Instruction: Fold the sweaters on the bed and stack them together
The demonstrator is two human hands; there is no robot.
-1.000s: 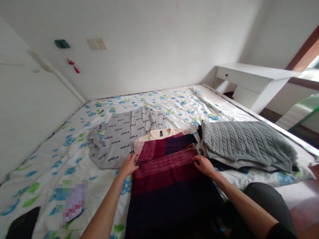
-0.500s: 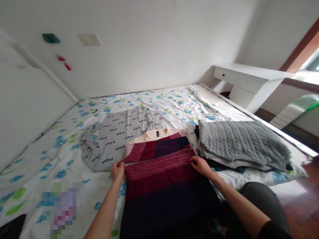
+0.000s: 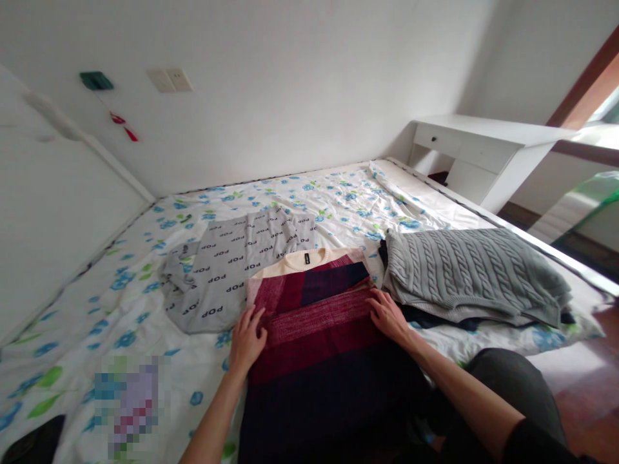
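Observation:
A knitted sweater [image 3: 319, 361] with cream, maroon and navy bands lies in front of me, its collar facing away and a sleeve folded across the chest. My left hand [image 3: 248, 338] rests on the sweater's left edge with its fingers spread. On the opposite edge, my right hand [image 3: 388, 317] touches the knit with fingers stretched out and apart. Beyond the left hand a grey garment printed with "POP" [image 3: 227, 258] is spread out, partly under the sweater's shoulder. To the right of the sweater sits a folded grey cable-knit sweater [image 3: 474, 274] on top of darker clothes.
Everything lies on a bed with a blue-flowered sheet [image 3: 333, 200]. A white desk [image 3: 478, 151] stands beyond the bed's right edge. At lower left are a pixelated patch [image 3: 130, 406] and a dark object [image 3: 36, 441]. A wall is at the back.
My left hand has let go of the sweater's edge, moved right and spread its fingers on the fabric. My right hand has loosened its pinch and stretched its fingers out.

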